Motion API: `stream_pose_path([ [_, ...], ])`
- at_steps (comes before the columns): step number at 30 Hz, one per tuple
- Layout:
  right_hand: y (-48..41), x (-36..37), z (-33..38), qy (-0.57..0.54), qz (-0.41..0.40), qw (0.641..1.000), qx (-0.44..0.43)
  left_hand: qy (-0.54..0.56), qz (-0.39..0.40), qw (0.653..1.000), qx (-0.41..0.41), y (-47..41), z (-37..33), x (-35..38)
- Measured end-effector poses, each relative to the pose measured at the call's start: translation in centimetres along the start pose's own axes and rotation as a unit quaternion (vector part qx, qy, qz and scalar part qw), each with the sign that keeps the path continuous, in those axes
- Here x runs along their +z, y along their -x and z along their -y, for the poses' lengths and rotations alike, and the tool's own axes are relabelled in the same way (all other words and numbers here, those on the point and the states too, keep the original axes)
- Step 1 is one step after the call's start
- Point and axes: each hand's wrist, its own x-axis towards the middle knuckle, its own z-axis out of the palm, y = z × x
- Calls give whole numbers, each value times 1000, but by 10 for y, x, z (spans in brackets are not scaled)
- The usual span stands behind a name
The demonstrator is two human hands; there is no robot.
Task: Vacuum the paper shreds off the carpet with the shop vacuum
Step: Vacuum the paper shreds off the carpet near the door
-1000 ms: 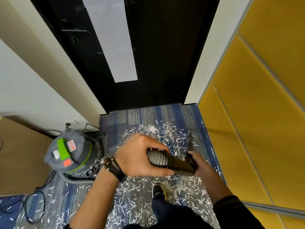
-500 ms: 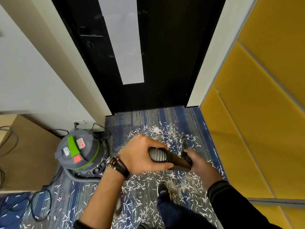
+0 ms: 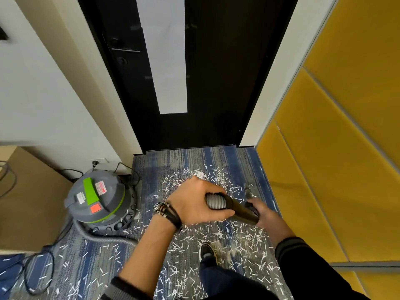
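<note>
White paper shreds [image 3: 218,232] lie scattered over the blue-grey carpet [image 3: 173,163]. My left hand [image 3: 192,204] grips the ribbed grey hose end [image 3: 214,201] where it joins the black wand [image 3: 241,210]. My right hand [image 3: 263,215] holds the wand further down. The wand runs away from me toward the floor near the yellow wall, and its nozzle [image 3: 246,189] is partly hidden. The grey and green shop vacuum [image 3: 97,200] stands to the left, its hose [image 3: 104,238] curving across the carpet.
A black door [image 3: 216,72] is shut straight ahead. Yellow padded panels [image 3: 337,148] line the right side. A brown box [image 3: 26,198] sits left of the vacuum, with black cables [image 3: 36,276] looped on the floor. My shoe [image 3: 206,252] stands among the shreds.
My head has tilted upward, so the door fills more of the view. Both hands keep their hold on the hose and wand, shifted slightly toward the door.
</note>
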Motion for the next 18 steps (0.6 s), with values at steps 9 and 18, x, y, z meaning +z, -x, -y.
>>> stream_pose_path([
  [9, 0, -13, -11, 26, 3, 999, 42, 56, 6, 998, -8, 7, 8, 3],
  [18, -12, -25, 4, 34, -21, 999, 9, 52, -4, 999, -9, -1, 13, 16],
])
